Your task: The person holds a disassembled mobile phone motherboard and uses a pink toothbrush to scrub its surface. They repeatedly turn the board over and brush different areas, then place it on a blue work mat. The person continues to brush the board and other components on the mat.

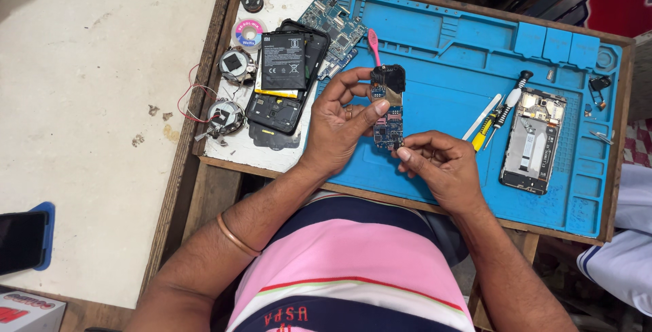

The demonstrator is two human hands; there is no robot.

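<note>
Hands (343, 118) (438, 162) pinching circuit board (387, 111)

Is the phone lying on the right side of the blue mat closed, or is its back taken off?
Open: the phone lies on the blue mat with no back cover, its metal frame and inner parts showing.

One head-worn camera looks steeply down, close over the blue silicone work mat (475, 67) (filling the frame's upper right) and wooden bench.

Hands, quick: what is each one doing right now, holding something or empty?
Left hand: closed on the upper part of a small circuit board.
Right hand: fingertips pinching the same board's lower end.
</note>
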